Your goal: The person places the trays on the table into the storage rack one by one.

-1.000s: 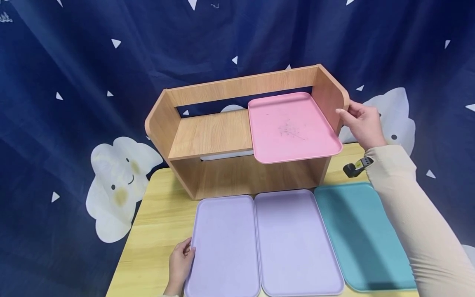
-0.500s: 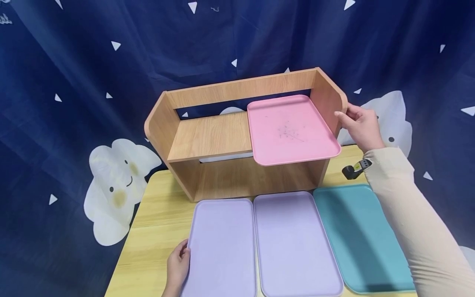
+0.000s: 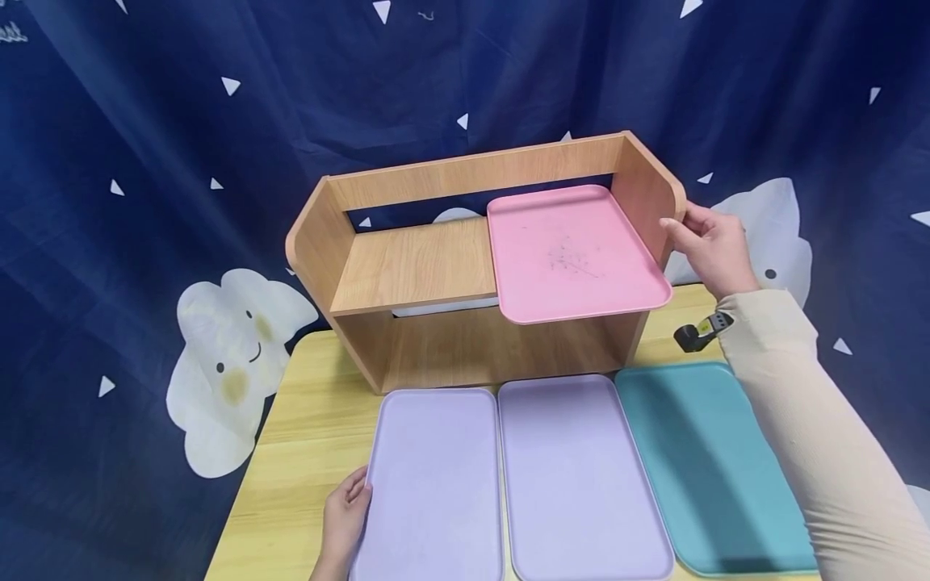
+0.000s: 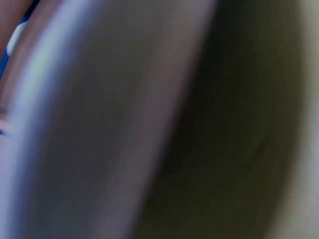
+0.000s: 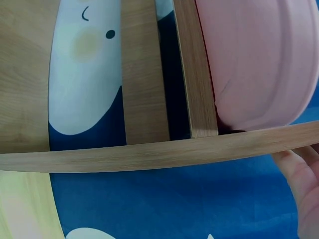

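My left hand [image 3: 343, 516] holds the left edge of a lavender tray [image 3: 436, 476] on the table, its fingers curled at the rim. The left wrist view is too blurred and close to show the grip. At the back right, my right hand [image 3: 715, 248] grips the front edge of the right side panel [image 3: 648, 198] of a wooden shelf [image 3: 417, 262]. In the right wrist view its fingers [image 5: 294, 172] meet that panel [image 5: 149, 157]. A pink tray [image 3: 574, 250] with dark specks lies on the upper board, overhanging its front.
A second lavender tray [image 3: 581, 476] lies beside the first. To its right is a teal tray [image 3: 697, 460], partly under my right sleeve [image 3: 814, 420]. A black wrist device [image 3: 701, 331] hangs by the cuff. Behind the shelf is a dark blue curtain [image 3: 407, 89].
My left hand and the near end of the left lavender tray have shifted slightly left. The right hand keeps its place on the shelf panel, and the pink tray stays put.
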A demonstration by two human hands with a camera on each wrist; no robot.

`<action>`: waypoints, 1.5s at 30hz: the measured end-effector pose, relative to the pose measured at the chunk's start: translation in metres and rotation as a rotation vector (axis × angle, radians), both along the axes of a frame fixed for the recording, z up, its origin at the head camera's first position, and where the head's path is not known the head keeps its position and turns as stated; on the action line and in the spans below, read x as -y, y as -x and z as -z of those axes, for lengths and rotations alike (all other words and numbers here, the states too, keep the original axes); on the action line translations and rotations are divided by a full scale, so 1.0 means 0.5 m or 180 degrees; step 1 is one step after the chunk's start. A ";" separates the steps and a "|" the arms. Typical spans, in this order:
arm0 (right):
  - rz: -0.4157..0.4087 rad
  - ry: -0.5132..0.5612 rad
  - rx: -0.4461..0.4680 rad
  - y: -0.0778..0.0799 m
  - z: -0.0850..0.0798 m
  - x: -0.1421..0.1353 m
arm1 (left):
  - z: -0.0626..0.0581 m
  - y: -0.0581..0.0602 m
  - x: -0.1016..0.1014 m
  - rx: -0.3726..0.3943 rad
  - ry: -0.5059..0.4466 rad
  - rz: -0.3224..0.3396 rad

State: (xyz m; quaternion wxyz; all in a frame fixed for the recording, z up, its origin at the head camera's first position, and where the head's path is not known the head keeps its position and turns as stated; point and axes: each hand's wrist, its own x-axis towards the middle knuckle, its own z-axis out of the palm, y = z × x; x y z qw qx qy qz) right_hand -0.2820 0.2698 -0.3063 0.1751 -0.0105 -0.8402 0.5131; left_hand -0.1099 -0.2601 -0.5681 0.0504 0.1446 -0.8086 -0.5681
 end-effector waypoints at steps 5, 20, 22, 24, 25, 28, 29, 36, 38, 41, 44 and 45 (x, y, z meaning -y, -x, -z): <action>0.0034 -0.0031 0.0038 -0.001 -0.003 0.000 | -0.004 0.001 0.008 0.0088 -0.0467 0.0045; 0.0003 0.0016 -0.0007 -0.002 0.002 -0.005 | -0.015 0.004 0.013 0.0087 -0.0808 -0.0051; 0.0013 0.0044 -0.0019 -0.003 0.004 -0.006 | -0.015 0.005 0.014 0.0035 -0.0819 -0.0043; 0.0018 0.0059 -0.0044 -0.004 0.004 -0.006 | -0.016 0.006 0.015 0.0009 -0.0833 -0.0078; 0.0017 0.0059 -0.0055 -0.004 0.005 -0.005 | -0.017 0.006 0.015 -0.0003 -0.0835 -0.0109; -0.0002 0.0070 -0.0092 -0.003 0.003 -0.002 | -0.021 0.006 0.016 -0.0045 -0.0827 -0.0175; -0.0002 0.0061 -0.0094 -0.003 0.002 -0.002 | -0.022 0.007 0.016 -0.0068 -0.0825 -0.0194; 0.0020 0.0025 -0.0060 -0.001 0.001 -0.002 | -0.039 0.014 0.016 -0.0178 -0.0785 -0.0219; 0.0023 0.0013 -0.0027 -0.002 0.001 -0.001 | -0.042 0.014 0.016 -0.0189 -0.0800 -0.0245; 0.0031 -0.0022 0.0001 -0.002 0.002 -0.002 | -0.047 0.015 0.016 -0.0185 -0.0832 -0.0239; 0.0021 -0.0020 0.0000 -0.001 0.002 -0.002 | -0.052 0.016 0.015 -0.0182 -0.0832 -0.0207; 0.0016 -0.0016 -0.0004 -0.001 0.002 -0.003 | -0.055 0.016 0.015 -0.0171 -0.0843 -0.0199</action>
